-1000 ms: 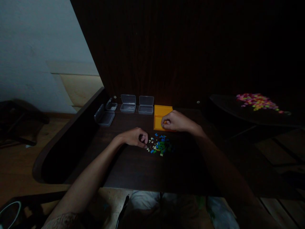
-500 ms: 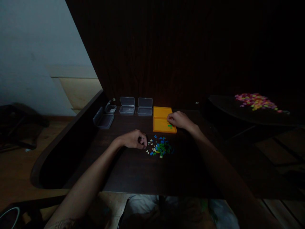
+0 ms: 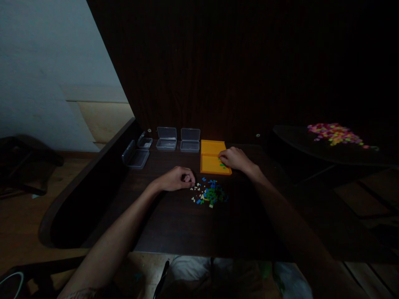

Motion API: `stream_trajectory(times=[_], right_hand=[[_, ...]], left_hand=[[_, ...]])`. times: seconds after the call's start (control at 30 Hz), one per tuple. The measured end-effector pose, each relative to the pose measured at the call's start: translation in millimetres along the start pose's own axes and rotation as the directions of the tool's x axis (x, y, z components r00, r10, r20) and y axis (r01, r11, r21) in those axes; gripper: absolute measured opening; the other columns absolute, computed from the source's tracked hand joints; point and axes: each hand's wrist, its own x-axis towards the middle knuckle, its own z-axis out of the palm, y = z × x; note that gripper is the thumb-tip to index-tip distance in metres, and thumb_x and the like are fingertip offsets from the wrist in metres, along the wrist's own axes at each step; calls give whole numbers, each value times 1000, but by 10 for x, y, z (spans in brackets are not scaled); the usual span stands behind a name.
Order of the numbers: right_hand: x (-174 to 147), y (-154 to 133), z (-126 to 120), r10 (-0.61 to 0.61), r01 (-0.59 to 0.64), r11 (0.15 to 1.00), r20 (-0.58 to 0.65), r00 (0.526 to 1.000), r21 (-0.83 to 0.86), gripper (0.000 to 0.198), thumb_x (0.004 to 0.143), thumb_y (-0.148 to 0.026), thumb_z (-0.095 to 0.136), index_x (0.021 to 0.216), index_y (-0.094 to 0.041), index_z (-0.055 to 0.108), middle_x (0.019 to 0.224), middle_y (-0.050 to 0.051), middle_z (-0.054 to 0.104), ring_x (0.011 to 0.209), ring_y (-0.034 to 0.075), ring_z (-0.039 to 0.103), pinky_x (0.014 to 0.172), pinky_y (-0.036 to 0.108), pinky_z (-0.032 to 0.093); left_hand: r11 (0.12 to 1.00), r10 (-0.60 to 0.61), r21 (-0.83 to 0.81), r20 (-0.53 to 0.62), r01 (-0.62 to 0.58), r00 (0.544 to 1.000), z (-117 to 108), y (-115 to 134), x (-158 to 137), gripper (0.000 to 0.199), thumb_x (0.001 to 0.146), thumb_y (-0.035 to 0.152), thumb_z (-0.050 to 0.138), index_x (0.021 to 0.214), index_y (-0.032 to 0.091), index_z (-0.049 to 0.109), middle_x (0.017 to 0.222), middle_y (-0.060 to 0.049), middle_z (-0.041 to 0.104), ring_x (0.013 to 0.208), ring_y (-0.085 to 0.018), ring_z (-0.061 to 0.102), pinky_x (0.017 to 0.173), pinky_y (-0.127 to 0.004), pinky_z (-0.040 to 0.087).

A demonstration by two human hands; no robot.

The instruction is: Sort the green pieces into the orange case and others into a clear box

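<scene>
My right hand (image 3: 236,158) reaches over the right side of an open yellow-orange box (image 3: 208,168). Its fingers are pinched together just above a few small green pieces (image 3: 222,165) lying in the box; whether something is between the fingertips is too small to see. At the left edge of a pile of small blue, green and cream building bricks (image 3: 215,193) rests my left hand (image 3: 177,179). Those fingers curl inward, thumb near the index finger, close to loose cream bricks (image 3: 195,189). What they hold, if anything, is hidden.
Two clear plastic boxes (image 3: 190,145) with raised lids stand at the back, left of the yellow-orange box. Further left are two more clear boxes (image 3: 139,159), by the desk's raised side panel (image 3: 93,178). Pink and yellow bits (image 3: 336,133) lie heaped on a dark surface at right.
My left hand has shifted slightly right and away from me, to the cream bricks. The right hand stays over the box, with its fingertips slightly lower.
</scene>
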Motion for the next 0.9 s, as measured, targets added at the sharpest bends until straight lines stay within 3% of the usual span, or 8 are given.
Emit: stream_trajectory(times=[0.3, 0.53, 0.67, 0.9], right_hand=[[6, 75, 22, -62, 62, 995, -2, 998, 81, 36, 84, -18, 50, 107, -24, 77, 105, 6, 76, 88, 21, 68, 72, 26, 46], [-35, 95, -120, -100, 147, 942, -168, 981, 301, 34, 80, -15, 54, 105, -15, 77, 77, 5, 72, 63, 14, 60, 59, 22, 39], [-63, -68, -198, -191, 269, 873, -221, 956, 407, 31, 81, -18, 56, 102, -13, 78, 61, 1, 62, 52, 11, 51, 55, 21, 35], [-111, -492, -171, -364, 444, 753, -255, 896, 486, 25, 81, -18, 60, 98, -16, 78, 63, 0, 63, 54, 9, 48, 56, 21, 33]], left_hand=[[996, 41, 78, -99, -33, 994, 22, -51, 18, 10, 78, 20, 64, 82, 13, 70, 65, 3, 54, 60, -9, 47, 57, -20, 36], [998, 59, 8, -202, -58, 978, 39, -56, 25, 12, 83, 22, 60, 84, 13, 67, 76, -2, 65, 69, -11, 56, 67, -22, 44], [997, 44, -47, -280, -59, 959, 65, -62, 30, 15, 82, 26, 61, 84, 12, 67, 74, -1, 64, 67, -11, 55, 66, -23, 44], [963, -23, -256, -370, -79, 929, 103, -50, 64, 13, 76, 24, 61, 80, 13, 65, 72, 0, 64, 64, -9, 54, 61, -21, 43]])
